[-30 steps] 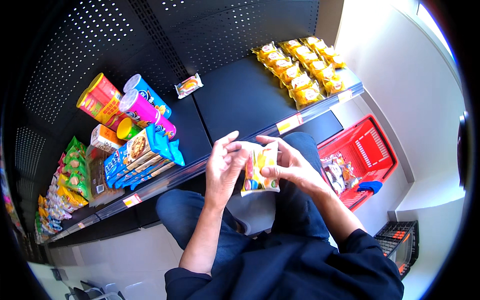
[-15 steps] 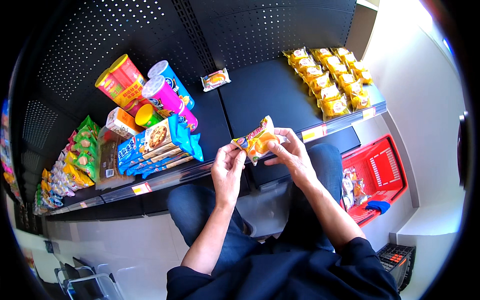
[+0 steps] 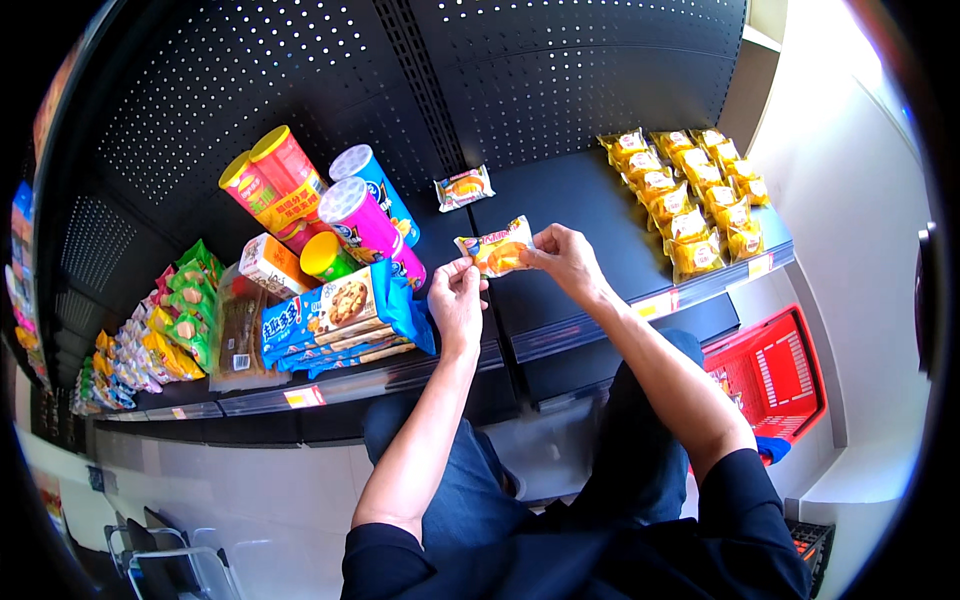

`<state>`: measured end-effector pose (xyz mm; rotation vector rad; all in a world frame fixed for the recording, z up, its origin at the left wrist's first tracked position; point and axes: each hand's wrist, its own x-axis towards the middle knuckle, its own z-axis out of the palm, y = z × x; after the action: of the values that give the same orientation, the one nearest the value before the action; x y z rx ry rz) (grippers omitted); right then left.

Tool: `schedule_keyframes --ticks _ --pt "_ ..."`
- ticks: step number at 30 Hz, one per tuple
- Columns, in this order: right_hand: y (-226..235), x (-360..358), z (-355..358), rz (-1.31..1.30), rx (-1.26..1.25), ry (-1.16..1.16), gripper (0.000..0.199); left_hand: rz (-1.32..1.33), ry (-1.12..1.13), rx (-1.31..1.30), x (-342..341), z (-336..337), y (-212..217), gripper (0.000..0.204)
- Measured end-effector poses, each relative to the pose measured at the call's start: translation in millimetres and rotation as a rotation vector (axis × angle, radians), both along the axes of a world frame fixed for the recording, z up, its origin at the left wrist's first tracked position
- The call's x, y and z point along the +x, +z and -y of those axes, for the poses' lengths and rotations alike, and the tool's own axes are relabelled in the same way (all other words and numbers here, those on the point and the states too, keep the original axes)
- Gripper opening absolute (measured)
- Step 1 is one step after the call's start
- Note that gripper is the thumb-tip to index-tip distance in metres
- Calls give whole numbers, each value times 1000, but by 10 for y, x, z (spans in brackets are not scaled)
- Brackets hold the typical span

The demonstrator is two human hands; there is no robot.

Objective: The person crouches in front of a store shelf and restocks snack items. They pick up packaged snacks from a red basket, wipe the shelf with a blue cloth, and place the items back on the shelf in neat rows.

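We're looking at a small yellow-orange plastic snack packet (image 3: pixel 494 247), pale at its ends. Behind it we're seeing a black perforated metal shelf (image 3: pixel 590 200) dotted with tiny holes. Tall cardboard tubes are showing red (image 3: pixel 288 168), blue (image 3: pixel 372 180) and pink (image 3: pixel 366 222). Blue flat biscuit packs (image 3: pixel 340 315) are lying left, golden wrapped cakes (image 3: pixel 690 190) gleaming right, and a red plastic basket (image 3: pixel 775 375) glowing below.

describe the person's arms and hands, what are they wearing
Both hands, the left hand and the right hand, are bare: no gloves, and no rings or watch that I can make out. The forearms are uncovered too. Dark navy sleeves are pushed up to about the elbows, plain, with no visible markings.
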<state>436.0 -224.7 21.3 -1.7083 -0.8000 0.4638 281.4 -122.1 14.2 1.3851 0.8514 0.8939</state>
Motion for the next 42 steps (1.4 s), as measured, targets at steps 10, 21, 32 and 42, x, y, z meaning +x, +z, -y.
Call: schedule_keyframes --ticks 10,21,32,42 --pt "-157 186 -808 -120 46 -69 25 -88 181 201 563 -769 -385 27" --pt "-305 334 -1114 -155 118 -68 13 -175 213 340 792 -847 -300 32" --pt "-363 371 -1156 -136 112 -81 14 -260 166 341 780 -894 -301 36" --pt "-318 337 -1109 -100 28 -75 17 -272 156 375 718 -978 -432 40"
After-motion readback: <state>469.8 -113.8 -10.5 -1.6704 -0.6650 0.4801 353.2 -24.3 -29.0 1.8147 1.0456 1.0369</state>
